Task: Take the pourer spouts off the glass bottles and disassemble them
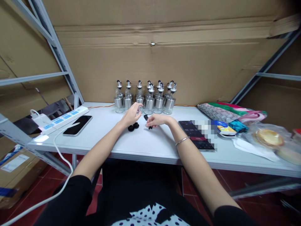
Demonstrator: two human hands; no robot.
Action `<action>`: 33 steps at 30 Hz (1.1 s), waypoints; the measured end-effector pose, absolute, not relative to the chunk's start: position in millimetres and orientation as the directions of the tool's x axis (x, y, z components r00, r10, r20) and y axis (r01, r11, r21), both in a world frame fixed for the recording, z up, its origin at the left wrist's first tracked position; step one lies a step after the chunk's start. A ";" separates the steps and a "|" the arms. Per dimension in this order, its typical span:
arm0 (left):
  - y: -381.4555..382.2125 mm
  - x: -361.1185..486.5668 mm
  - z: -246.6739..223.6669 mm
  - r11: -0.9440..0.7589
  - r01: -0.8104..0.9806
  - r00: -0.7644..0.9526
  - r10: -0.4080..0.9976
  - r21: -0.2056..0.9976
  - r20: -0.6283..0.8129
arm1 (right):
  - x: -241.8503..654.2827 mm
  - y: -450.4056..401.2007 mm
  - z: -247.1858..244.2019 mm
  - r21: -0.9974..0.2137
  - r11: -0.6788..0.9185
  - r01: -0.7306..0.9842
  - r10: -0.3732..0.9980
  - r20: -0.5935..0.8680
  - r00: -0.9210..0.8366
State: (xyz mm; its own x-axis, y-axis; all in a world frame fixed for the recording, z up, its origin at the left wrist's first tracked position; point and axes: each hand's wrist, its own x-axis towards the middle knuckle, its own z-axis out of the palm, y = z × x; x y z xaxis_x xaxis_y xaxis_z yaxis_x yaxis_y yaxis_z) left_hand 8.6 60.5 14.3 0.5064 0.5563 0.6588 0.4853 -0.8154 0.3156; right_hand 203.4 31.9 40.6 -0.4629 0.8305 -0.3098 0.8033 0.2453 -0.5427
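Observation:
Two rows of glass bottles with steel sleeves stand against the cardboard. The three at the front left show bare glass necks; the others carry silver pourers with black tips. My left hand is in front of one bare-necked bottle, fingers curved and apart, and whether it touches the glass is unclear. Below that hand lie round black stoppers. My right hand has its fingertips closed low over the table on a small black part. Another small black part sits just beyond those fingers.
At left lie a power strip, a phone and a white cable. A phone with a running timer is right of my right hand. Farther right are a folded patterned cloth, packets and bagged pastry.

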 end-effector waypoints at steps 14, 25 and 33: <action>57.2 22.9 14.8 -0.790 0.323 0.309 0.608 0.520 0.732 | 179.8 32.0 41.6 -0.922 0.280 0.267 0.913 0.170 -0.372; 60.5 19.3 9.8 -0.855 0.337 0.455 0.514 0.394 0.727 | 182.5 37.6 40.6 -0.967 0.137 -0.215 0.971 0.174 -0.162; 59.3 14.8 12.8 -0.856 0.429 0.435 0.477 0.290 0.764 | 173.3 34.6 40.6 -0.985 0.039 -0.170 0.985 0.066 -0.157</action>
State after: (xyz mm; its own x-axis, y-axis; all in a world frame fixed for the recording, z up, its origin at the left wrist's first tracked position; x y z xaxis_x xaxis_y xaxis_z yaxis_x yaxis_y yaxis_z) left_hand 14.8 59.3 12.8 0.4353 0.4767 0.7637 0.4289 -0.8557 0.2897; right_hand 173.3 34.6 40.6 -0.1569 0.9854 0.0662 -0.1702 0.0391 -0.9846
